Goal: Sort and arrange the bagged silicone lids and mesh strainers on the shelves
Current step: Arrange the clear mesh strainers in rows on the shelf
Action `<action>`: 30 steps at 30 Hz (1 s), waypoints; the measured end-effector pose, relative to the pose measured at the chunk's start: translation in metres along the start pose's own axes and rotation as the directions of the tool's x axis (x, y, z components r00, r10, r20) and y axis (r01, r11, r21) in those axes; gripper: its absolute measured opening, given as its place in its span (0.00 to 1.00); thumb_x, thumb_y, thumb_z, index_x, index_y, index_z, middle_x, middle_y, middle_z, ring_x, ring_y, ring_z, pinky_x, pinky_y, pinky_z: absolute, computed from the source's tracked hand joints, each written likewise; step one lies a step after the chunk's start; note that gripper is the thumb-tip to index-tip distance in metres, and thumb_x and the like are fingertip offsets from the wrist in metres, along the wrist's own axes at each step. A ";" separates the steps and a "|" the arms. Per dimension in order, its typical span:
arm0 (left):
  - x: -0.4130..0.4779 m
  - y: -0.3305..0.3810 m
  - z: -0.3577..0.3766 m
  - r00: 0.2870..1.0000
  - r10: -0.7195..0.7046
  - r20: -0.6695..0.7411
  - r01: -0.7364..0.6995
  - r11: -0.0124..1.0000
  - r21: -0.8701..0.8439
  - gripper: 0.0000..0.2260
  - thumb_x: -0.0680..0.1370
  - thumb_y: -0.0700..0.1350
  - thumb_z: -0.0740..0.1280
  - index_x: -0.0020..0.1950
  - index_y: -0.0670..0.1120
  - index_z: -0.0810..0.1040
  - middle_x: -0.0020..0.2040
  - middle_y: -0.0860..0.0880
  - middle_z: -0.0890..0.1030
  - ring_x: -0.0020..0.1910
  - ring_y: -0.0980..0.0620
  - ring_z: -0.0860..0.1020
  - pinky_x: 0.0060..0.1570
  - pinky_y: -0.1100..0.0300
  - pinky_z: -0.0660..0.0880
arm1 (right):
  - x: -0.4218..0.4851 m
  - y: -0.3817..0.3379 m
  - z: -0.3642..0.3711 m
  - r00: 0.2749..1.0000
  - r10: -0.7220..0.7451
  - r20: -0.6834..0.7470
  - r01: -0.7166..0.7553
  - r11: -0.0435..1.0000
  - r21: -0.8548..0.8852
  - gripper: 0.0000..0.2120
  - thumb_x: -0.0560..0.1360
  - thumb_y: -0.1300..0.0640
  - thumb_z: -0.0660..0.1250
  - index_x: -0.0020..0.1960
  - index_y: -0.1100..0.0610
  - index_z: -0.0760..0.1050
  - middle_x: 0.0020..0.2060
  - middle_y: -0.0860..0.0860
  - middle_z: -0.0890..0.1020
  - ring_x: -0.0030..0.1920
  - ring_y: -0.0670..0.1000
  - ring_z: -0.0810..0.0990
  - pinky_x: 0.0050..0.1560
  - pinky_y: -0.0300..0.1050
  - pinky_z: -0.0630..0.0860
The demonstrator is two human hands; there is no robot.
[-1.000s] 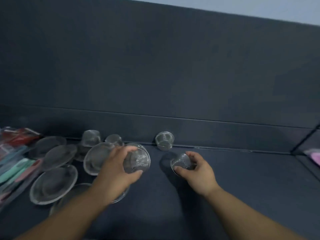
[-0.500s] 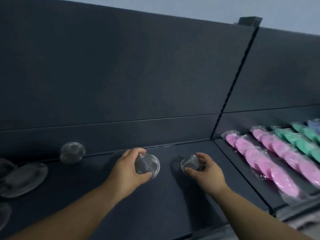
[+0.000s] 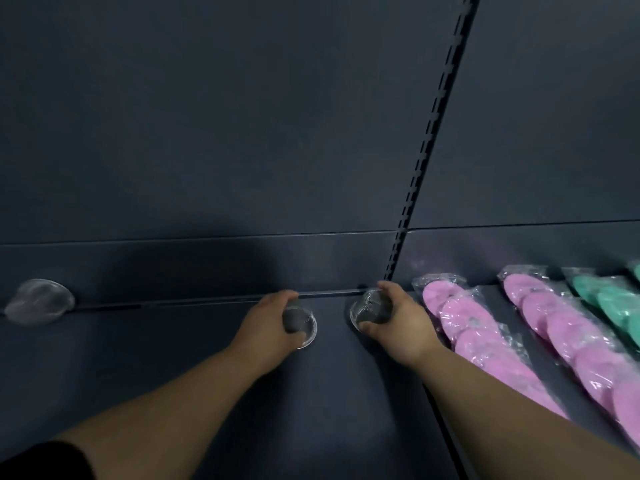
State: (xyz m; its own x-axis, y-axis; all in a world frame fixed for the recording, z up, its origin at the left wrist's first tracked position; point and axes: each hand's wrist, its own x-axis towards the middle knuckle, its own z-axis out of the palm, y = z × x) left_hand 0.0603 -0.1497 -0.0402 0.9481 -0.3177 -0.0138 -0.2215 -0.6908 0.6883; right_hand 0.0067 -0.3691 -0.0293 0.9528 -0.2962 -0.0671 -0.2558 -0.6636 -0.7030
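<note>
My left hand (image 3: 268, 322) grips a small round mesh strainer (image 3: 302, 322) low over the dark shelf (image 3: 173, 358), near its back edge. To its right, my right hand (image 3: 398, 322) grips a second mesh strainer (image 3: 369, 308), also at the back of the shelf, close to the slotted upright. Another strainer (image 3: 40, 303) lies on its side against the back panel at the far left. Rows of bagged pink silicone lids (image 3: 481, 337) and bagged green lids (image 3: 613, 299) lie on the neighbouring shelf to the right.
A slotted upright post (image 3: 433, 133) divides the two shelf bays. The dark back panel (image 3: 207, 133) rises behind both. A seam between the two shelves runs forward under my right forearm.
Both hands have carried their strainers rightward and further back toward the rear edge. The view has swung right, so the pile of strainers at the left has left the frame.
</note>
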 end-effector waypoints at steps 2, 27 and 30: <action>0.007 0.000 0.006 1.000 -0.001 -0.001 0.001 1.000 0.006 0.28 0.70 0.43 0.72 0.69 0.51 0.69 0.65 0.51 0.72 0.61 0.54 0.71 0.59 0.68 0.64 | 0.008 0.004 0.002 0.999 -0.012 0.043 0.014 0.999 -0.048 0.36 0.68 0.54 0.75 0.71 0.48 0.63 0.65 0.51 0.73 0.63 0.51 0.73 0.61 0.36 0.66; 0.002 0.009 0.012 0.996 -0.042 -0.076 0.044 0.999 0.023 0.35 0.75 0.50 0.69 0.76 0.51 0.54 0.75 0.51 0.59 0.71 0.55 0.62 0.65 0.70 0.55 | 0.007 -0.013 0.014 0.928 -0.314 -0.201 0.309 0.949 -0.056 0.29 0.70 0.55 0.73 0.68 0.52 0.68 0.64 0.47 0.71 0.64 0.48 0.69 0.64 0.36 0.62; -0.027 -0.010 -0.006 0.994 -0.023 -0.106 0.027 0.999 0.037 0.31 0.75 0.51 0.68 0.74 0.51 0.59 0.73 0.52 0.61 0.70 0.57 0.62 0.66 0.71 0.55 | -0.015 -0.042 0.034 0.887 -0.432 -0.162 0.430 0.902 -0.045 0.22 0.70 0.56 0.73 0.63 0.51 0.73 0.60 0.44 0.72 0.60 0.43 0.69 0.61 0.26 0.60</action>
State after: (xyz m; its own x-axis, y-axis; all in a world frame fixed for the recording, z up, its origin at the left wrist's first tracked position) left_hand 0.0384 -0.1309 -0.0425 0.9718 -0.2311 0.0467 -0.2037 -0.7231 0.6600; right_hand 0.0087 -0.3136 -0.0231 0.9292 -0.0880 0.3589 0.1720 -0.7565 -0.6309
